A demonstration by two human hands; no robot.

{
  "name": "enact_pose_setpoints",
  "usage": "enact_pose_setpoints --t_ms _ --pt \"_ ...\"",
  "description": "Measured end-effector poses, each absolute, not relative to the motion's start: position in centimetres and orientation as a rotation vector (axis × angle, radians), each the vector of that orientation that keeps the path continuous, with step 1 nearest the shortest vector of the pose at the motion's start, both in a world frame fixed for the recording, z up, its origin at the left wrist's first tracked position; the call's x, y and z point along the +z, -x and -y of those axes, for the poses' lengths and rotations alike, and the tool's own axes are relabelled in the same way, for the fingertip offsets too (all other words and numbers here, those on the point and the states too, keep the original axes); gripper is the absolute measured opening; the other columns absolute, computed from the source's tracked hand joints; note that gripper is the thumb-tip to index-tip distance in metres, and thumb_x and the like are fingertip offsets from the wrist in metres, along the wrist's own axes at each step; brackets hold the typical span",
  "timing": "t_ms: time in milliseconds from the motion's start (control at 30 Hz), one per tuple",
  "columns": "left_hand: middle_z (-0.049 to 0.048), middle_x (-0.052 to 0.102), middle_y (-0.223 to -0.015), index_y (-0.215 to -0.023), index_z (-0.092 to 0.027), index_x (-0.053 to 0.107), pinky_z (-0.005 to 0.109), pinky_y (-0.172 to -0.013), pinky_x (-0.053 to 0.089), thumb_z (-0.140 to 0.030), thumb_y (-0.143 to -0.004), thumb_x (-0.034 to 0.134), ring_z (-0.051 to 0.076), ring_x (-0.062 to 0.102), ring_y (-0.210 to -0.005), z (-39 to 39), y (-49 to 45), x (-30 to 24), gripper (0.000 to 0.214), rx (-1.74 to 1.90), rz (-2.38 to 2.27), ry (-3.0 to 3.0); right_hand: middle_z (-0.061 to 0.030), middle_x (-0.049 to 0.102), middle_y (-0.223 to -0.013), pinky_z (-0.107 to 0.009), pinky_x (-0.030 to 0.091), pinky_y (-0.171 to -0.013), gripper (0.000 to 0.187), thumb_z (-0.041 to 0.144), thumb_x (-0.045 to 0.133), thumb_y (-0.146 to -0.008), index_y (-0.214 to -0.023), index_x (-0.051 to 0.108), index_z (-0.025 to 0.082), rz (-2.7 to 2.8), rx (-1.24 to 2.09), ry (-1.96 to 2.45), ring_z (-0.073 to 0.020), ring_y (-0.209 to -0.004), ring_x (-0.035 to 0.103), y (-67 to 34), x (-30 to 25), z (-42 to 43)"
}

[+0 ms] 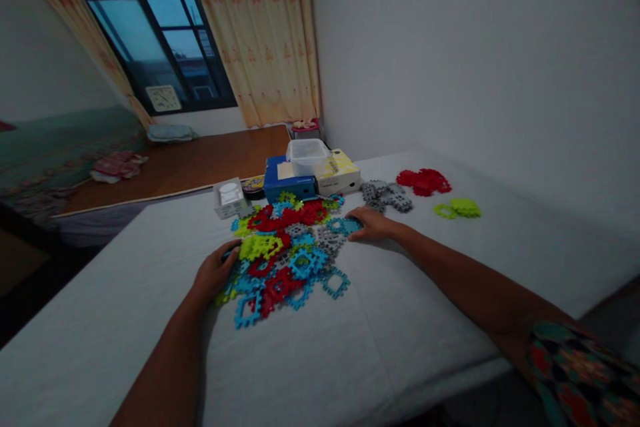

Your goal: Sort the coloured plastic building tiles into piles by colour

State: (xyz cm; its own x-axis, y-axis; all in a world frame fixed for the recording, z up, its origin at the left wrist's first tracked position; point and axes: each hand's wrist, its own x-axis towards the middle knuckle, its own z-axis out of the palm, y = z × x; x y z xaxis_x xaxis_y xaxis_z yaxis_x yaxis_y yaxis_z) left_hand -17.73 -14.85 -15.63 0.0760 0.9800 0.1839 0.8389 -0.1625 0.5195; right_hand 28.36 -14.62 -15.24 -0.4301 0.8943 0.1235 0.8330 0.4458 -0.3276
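Observation:
A heap of flat, notched plastic building pieces in red, blue, green and grey lies on the white-covered table. My left hand is at the heap's left edge, fingers curled round a blue piece that shows only in part. Beside its fingertips sits a stack of lime-green pieces. On the heap's right side, my right hand pinches blue square pieces between thumb and fingers. Red pieces and a blue open-centred square lie at the near side.
Sorted groups of grey pieces, red pieces and green pieces lie to the right. Behind the heap stand a blue box, a yellow-and-white box, a clear plastic container and a small white box. A wall borders the right.

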Motion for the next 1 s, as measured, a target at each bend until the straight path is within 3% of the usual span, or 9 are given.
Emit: enact_pose_setpoints --t_ms 133,367,467,567,700,1000 --pt "0.0085 0.071 -0.121 -0.126 -0.018 0.066 0.035 -0.095 0.051 -0.055 -0.084 0.042 0.027 0.068 -0.107 14.7 17.9 -15.6 0.06 0.731 -1.831 -2.088 -0.0151 0.068 -0.117 -0.039 0.046 -0.094 0.067 0.049 0.081 -0.067 -0.123 0.064 0.015 2.4 0.332 1.536 -0.032 -0.108 0.061 -28.2 -14.6 15.2" --pt "0.0091 0.073 -0.118 -0.126 -0.019 0.066 0.034 -0.088 0.054 -0.054 -0.084 0.042 0.026 0.07 -0.102 14.4 18.0 -15.7 0.059 0.726 -1.845 -2.115 -0.0175 0.063 -0.123 -0.039 0.046 -0.096 0.066 0.04 0.082 -0.068 -0.125 0.064 0.013 2.179 0.349 1.497 -0.0298 -0.113 0.059 -31.2 -13.2 19.3" --pt "0.0095 0.074 -0.115 -0.125 -0.019 0.066 0.035 -0.086 0.054 -0.054 -0.084 0.042 0.027 0.071 -0.099 14.2 18.1 -15.7 0.059 0.723 -1.85 -2.119 -0.0134 0.064 -0.121 -0.039 0.05 -0.091 0.069 0.042 0.082 -0.066 -0.128 0.062 0.018 2.093 0.446 1.535 -0.027 -0.105 0.062 -34.5 -14.3 23.0" --pt "0.0111 0.074 -0.111 -0.127 -0.019 0.065 0.036 -0.082 0.056 -0.054 -0.084 0.041 0.029 0.071 -0.097 13.9 18.2 -15.8 0.061 0.674 -1.885 -2.101 -0.009 0.069 -0.115 -0.037 0.051 -0.089 0.067 0.046 0.079 -0.066 -0.125 0.063 0.021 1.879 0.512 1.746 -0.0246 -0.099 0.065 -39.4 -15.7 26.8" --pt "0.0098 0.074 -0.112 -0.127 -0.021 0.065 0.034 -0.081 0.056 -0.056 -0.085 0.04 0.028 0.071 -0.096 13.4 18.5 -16.1 0.061 0.65 -1.904 -2.113 -0.0085 0.072 -0.105 -0.037 0.052 -0.085 0.054 0.051 0.072 -0.07 -0.115 0.069 0.021 1.562 0.35 2.068 -0.0255 -0.093 0.065 -46.0 -16.4 30.4" --pt "0.0113 0.073 -0.117 -0.129 -0.02 0.064 0.037 -0.087 0.055 -0.054 -0.086 0.041 0.03 0.07 -0.102 13.2 18.7 -16.3 0.06 0.64 -1.909 -2.114 -0.0119 0.067 -0.123 -0.041 0.049 -0.095 0.062 0.048 0.073 -0.066 -0.12 0.069 0.019 1.794 0.368 1.898 -0.0316 -0.107 0.065 -45.4 -15.4 28.2"
